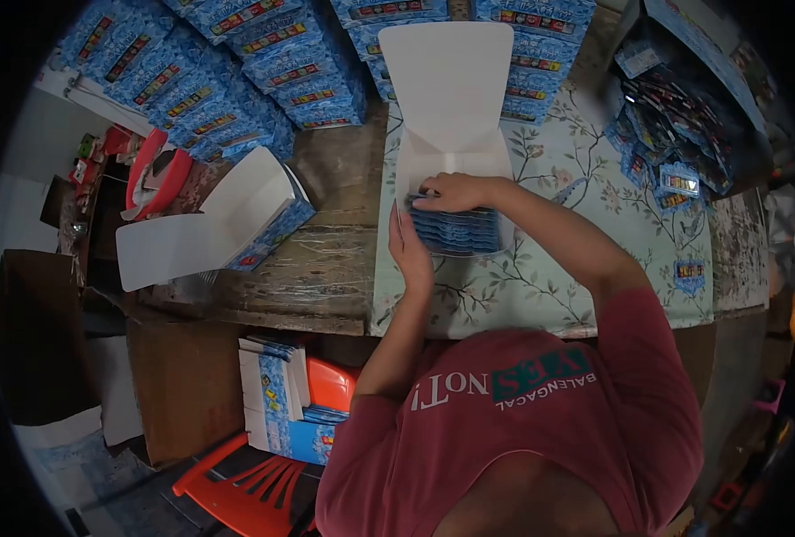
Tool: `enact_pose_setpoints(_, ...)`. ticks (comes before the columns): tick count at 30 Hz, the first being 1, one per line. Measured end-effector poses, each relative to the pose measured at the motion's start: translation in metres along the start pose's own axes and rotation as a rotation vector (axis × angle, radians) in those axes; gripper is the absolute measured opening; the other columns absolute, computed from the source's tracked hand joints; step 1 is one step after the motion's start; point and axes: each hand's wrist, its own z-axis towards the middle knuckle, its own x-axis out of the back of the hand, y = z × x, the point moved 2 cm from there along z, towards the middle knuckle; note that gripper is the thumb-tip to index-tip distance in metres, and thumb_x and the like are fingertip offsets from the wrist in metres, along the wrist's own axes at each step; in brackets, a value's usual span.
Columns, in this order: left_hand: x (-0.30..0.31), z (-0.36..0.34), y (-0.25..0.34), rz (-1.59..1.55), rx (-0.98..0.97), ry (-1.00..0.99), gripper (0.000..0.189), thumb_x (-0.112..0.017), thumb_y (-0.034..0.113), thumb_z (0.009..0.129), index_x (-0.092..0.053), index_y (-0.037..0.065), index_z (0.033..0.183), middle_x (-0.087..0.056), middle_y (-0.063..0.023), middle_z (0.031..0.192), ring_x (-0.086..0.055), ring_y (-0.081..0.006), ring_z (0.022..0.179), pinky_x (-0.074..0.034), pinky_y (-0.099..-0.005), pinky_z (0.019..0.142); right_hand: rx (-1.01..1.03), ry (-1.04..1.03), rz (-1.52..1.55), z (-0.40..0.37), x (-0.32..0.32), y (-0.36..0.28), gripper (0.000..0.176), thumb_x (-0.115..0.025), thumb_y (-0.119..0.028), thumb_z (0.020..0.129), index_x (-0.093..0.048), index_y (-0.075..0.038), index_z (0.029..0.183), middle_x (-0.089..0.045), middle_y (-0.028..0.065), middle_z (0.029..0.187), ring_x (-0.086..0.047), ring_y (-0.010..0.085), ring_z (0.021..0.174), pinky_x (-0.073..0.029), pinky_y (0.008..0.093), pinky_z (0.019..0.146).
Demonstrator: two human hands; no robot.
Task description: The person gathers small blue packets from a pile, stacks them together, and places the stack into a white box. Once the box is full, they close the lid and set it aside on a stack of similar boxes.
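Note:
In front of me an open white cardboard display box [451, 76] stands on the flowered cloth, its tall lid flap raised at the back. A row of flat blue packets [455, 234] fills its near part. My right hand [458, 191] reaches in over the far end of the row, its curled fingers on the packets there; the fingertips are partly hidden. My left hand [408, 249] holds the left wall of the box, fingers pointing up along it.
Tall stacks of blue printed boxes [308, 80] line the back. Left are another open box [254, 201] and a red tape dispenser [158, 174]. A container of loose packets [684, 121] lies right, a single packet [689, 275] below it. A red chair [245, 497] stands below the table's edge.

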Motion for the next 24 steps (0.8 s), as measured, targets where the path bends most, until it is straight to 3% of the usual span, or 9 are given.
enact_pose_setpoints(6,0.01,-0.002,-0.014,0.394,-0.109,0.054,0.047,-0.038,0.027,0.099,-0.045,-0.01,0.126,-0.051,-0.0199,0.125,-0.049,-0.0269,0.112,-0.035,-0.0339,0.098,0.039,-0.065,-0.062,-0.023,-0.017,-0.01,0.073,-0.044,-0.065,0.083,-0.051,-0.005,0.124,-0.053,0.0256,0.116,-0.052,0.0411,0.108,-0.042,0.0424,0.093)
enact_pose_setpoints(9,0.006,0.0,-0.013,0.255,-0.073,0.092,0.047,-0.04,0.028,0.097,-0.047,-0.011,0.122,-0.053,-0.019,0.121,-0.05,-0.0259,0.111,-0.036,-0.035,0.097,0.053,0.181,-0.004,-0.052,-0.002,-0.001,0.061,-0.049,-0.056,0.087,-0.053,-0.005,0.121,-0.055,0.0226,0.115,-0.053,0.0383,0.107,-0.042,0.0406,0.092)
enact_pose_setpoints(12,0.015,0.012,-0.012,0.204,-0.085,0.124,0.051,-0.043,0.032,0.097,-0.047,-0.012,0.122,-0.051,-0.0223,0.124,-0.05,-0.0275,0.11,-0.036,-0.0359,0.097,0.305,0.83,0.355,-0.111,0.051,0.018,0.034,-0.06,-0.028,0.089,-0.058,-0.003,0.112,-0.062,0.0116,0.105,-0.06,0.0225,0.096,-0.047,0.0313,0.083)
enact_pose_setpoints(14,0.018,0.022,-0.007,0.069,-0.089,0.156,0.051,-0.043,0.032,0.097,-0.045,-0.012,0.124,-0.05,-0.0225,0.125,-0.05,-0.0278,0.11,-0.036,-0.0364,0.097,0.107,1.155,0.562,-0.147,0.072,0.098,0.031,-0.06,-0.028,0.089,-0.059,-0.003,0.108,-0.064,0.0072,0.095,-0.061,0.0158,0.084,-0.048,0.0287,0.075)
enact_pose_setpoints(15,0.025,0.029,-0.006,0.075,-0.1,0.174,0.051,-0.043,0.032,0.097,-0.045,-0.011,0.125,-0.049,-0.0228,0.127,-0.048,-0.0284,0.113,-0.035,-0.0361,0.098,-0.151,1.329,0.502,-0.169,0.08,0.147,0.028,-0.06,-0.026,0.089,-0.061,-0.002,0.103,-0.063,0.0036,0.085,-0.06,0.0121,0.076,-0.048,0.0268,0.069)
enact_pose_setpoints(17,0.04,0.04,-0.001,0.161,-0.192,0.171,0.051,-0.044,0.031,0.097,-0.042,-0.009,0.128,-0.044,-0.0229,0.132,-0.044,-0.0292,0.119,-0.032,-0.0361,0.101,-0.38,1.483,1.069,-0.217,0.078,0.241,0.039,-0.064,-0.036,0.084,-0.059,-0.005,0.107,-0.061,0.0031,0.079,-0.06,0.0148,0.074,-0.049,0.0299,0.067)
enact_pose_setpoints(19,0.034,0.039,0.012,0.23,-0.284,0.143,0.052,-0.045,0.03,0.097,-0.039,-0.008,0.131,-0.04,-0.0228,0.136,-0.041,-0.0294,0.123,-0.031,-0.0363,0.103,-0.427,1.461,1.483,-0.255,0.072,0.312,0.054,-0.068,-0.043,0.08,-0.053,-0.006,0.116,-0.06,0.0089,0.095,-0.061,0.0209,0.082,-0.05,0.0358,0.072)
enact_pose_setpoints(22,0.004,0.026,0.052,0.465,-0.576,0.253,0.051,-0.045,0.025,0.097,-0.032,-0.005,0.136,-0.032,-0.0219,0.142,-0.034,-0.0303,0.129,-0.028,-0.0389,0.106,-0.5,1.58,1.792,-0.266,0.091,0.339,0.06,-0.071,-0.045,0.076,-0.051,-0.007,0.119,-0.055,0.0145,0.111,-0.059,0.0278,0.095,-0.049,0.0409,0.078)
enact_pose_setpoints(24,-0.028,0.008,0.071,0.546,-0.666,0.047,0.052,-0.046,0.018,0.095,-0.027,-0.001,0.14,-0.026,-0.0196,0.146,-0.031,-0.0304,0.132,-0.029,-0.0403,0.106,-0.403,1.575,1.913,-0.252,0.112,0.359,0.068,-0.072,-0.048,0.074,-0.048,-0.007,0.122,-0.05,0.016,0.121,-0.053,0.0339,0.106,-0.045,0.0484,0.087)
